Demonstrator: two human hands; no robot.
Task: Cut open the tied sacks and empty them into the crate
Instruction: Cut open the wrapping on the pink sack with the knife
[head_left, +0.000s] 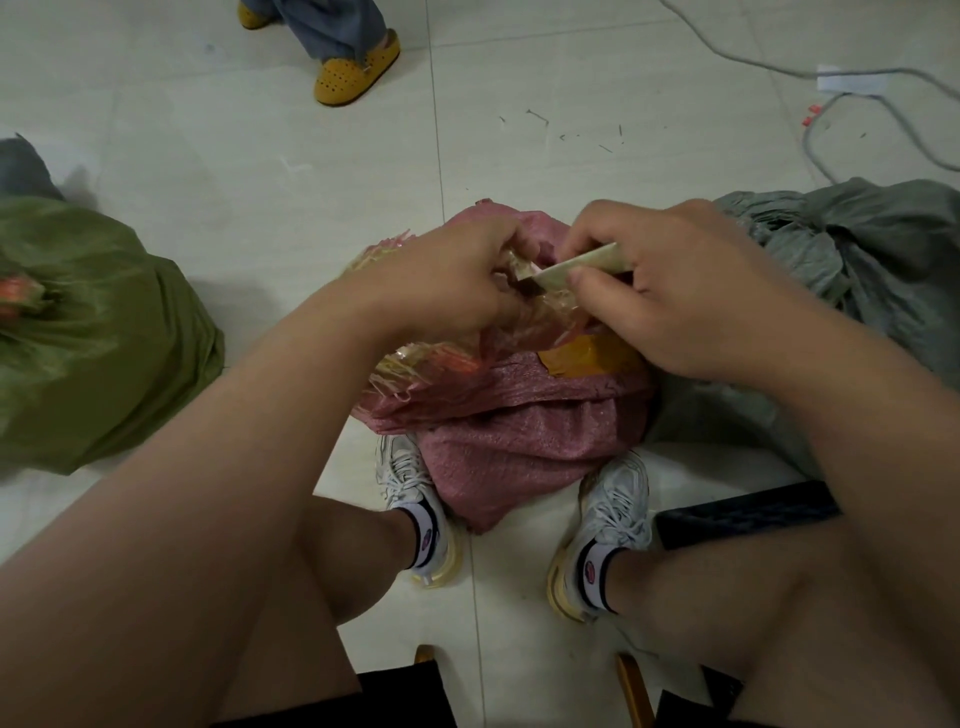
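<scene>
- Pale tiled floor (208, 156), small dark scraps scattered far side.
- Grey cable (810, 140) looping top right, beside a white tag (852, 82).
- Yellow perforated clog (353, 70), another person's foot.
- White laced sneakers (613, 514), white socks.

The cutter's blade tip (527, 287) was hidden among the tape and the fingers of the left hand (441, 280), so where it met the pink sack (519, 447) could not be told. At the left edge the green sack (98, 332) was cut off. At top centre, a standing person (332, 41) showed only as trouser legs and yellow shoes, while the dark crate (748, 514) at lower right lay mostly behind the right forearm.
</scene>
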